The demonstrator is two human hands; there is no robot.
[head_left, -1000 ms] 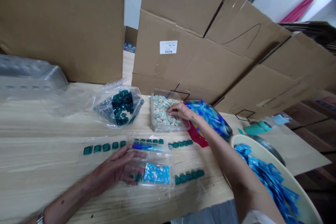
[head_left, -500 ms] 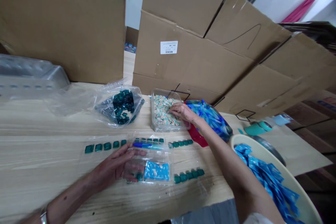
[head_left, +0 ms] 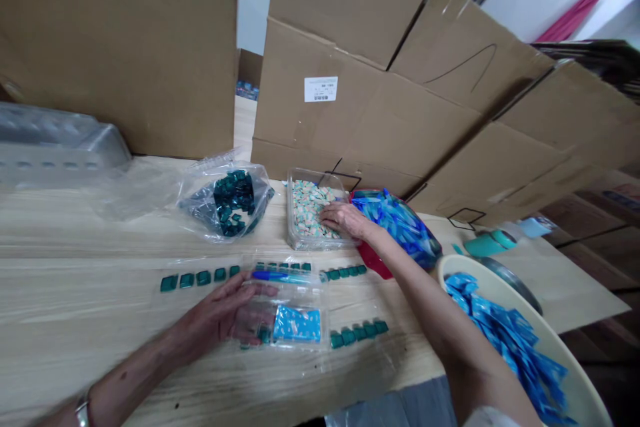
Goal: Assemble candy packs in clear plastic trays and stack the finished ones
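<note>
My left hand (head_left: 235,307) grips the left side of a clear plastic tray (head_left: 300,295), its fingers seen through the plastic. In the tray lie a blue pen (head_left: 283,277) and, below it, a blue patterned packet (head_left: 297,324). My right hand (head_left: 344,219) reaches into a clear plastic tub (head_left: 299,241) of small pale and mint-coloured pieces (head_left: 309,203). Its fingers are drawn together among the pieces, and whatever is between the fingertips is hidden. Dark green square gems (head_left: 357,333) stand in rows beneath and beside the tray, in other clear trays.
An open plastic bag (head_left: 200,203) of green gems lies left of the tub. To the right are a red container (head_left: 383,267) of blue pens and a cream basin (head_left: 570,340) of blue packets. Cardboard (head_left: 350,120) walls the table's back; a turquoise bottle (head_left: 490,243) lies far right.
My right hand has moved slightly lower among the pieces in the tub, its fingers less raised. My left hand and the tray stay in place.
</note>
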